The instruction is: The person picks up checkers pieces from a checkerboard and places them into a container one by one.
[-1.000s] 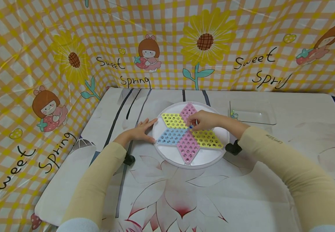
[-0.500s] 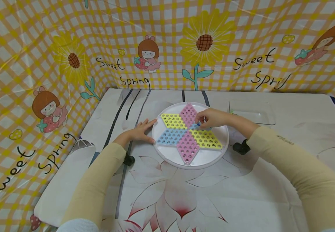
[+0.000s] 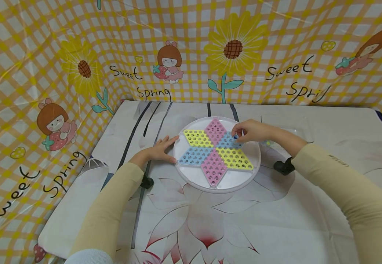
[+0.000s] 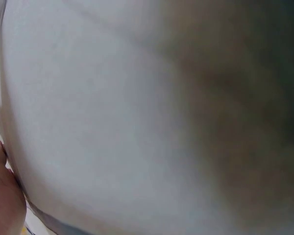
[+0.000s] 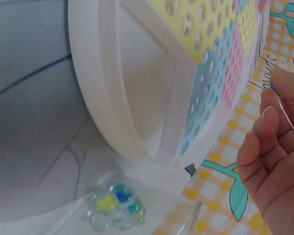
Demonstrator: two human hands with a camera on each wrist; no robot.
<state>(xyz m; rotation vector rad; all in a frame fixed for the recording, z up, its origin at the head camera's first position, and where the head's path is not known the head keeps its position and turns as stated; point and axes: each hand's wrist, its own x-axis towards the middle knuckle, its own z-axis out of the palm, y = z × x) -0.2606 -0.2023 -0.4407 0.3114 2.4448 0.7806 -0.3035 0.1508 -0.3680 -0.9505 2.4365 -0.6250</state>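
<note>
A round white Chinese checkers board (image 3: 243,176) with a star of pink, yellow and blue perforated sections rests on the table. My right hand (image 3: 254,130) pinches a blue marble (image 3: 235,137) between thumb and fingertip, over the blue section (image 3: 227,140) at the back right. In the right wrist view only a sliver of that marble (image 5: 274,88) shows between the fingertips. My left hand (image 3: 159,149) lies at the board's left rim, thumb and fingers spread and touching the edge. The left wrist view catches just part of this hand (image 4: 6,200).
A clear plastic tray (image 3: 304,129) stands behind and right of the board, partly covered by my right forearm. Several marbles (image 5: 118,205) in blue, yellow and clear glass lie clustered inside it. A checked cloth (image 3: 191,22) hangs along the table's back and left.
My right hand has moved rightward from the star's centre to the back-right blue section, carrying the blue marble and uncovering more of that section. The left hand stays at the rim.
</note>
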